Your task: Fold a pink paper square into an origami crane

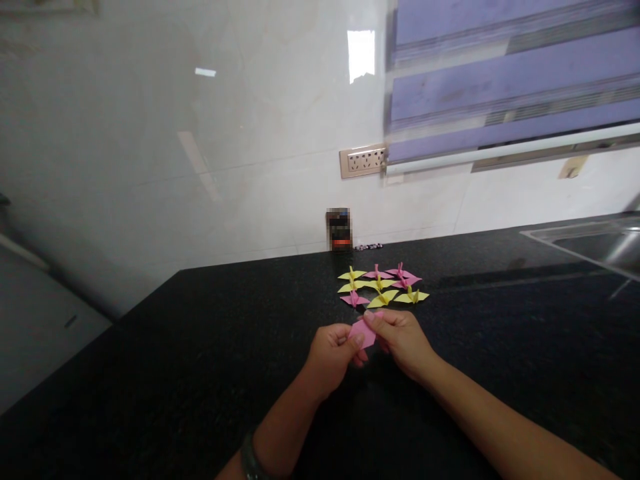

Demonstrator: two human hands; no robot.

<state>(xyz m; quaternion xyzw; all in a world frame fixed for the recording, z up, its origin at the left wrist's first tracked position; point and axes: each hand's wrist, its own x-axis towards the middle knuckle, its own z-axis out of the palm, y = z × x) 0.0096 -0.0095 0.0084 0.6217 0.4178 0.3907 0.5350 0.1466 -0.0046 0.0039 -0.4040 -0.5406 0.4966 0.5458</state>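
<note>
- While the bare left hand (331, 359) pinches the near-left part of a small, flat, folded pink paper piece (363, 333), the bare right hand (409, 340) grips its far-right edge.
- The piece sits between the hands, touching both, neither nearer; its long axis seems to slant away rightward.
- Just beyond, pink folded-paper birds (354, 299) and yellow folded-paper birds (383, 299) stand on the black stone worktop (200, 333).

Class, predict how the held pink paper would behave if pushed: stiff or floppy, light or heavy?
The pink paper spans flat between the left hand and right hand without sagging, suggesting some stiffness. Looking thin, it is probably light. Squeezed, its straight edges would likely crease.
</note>
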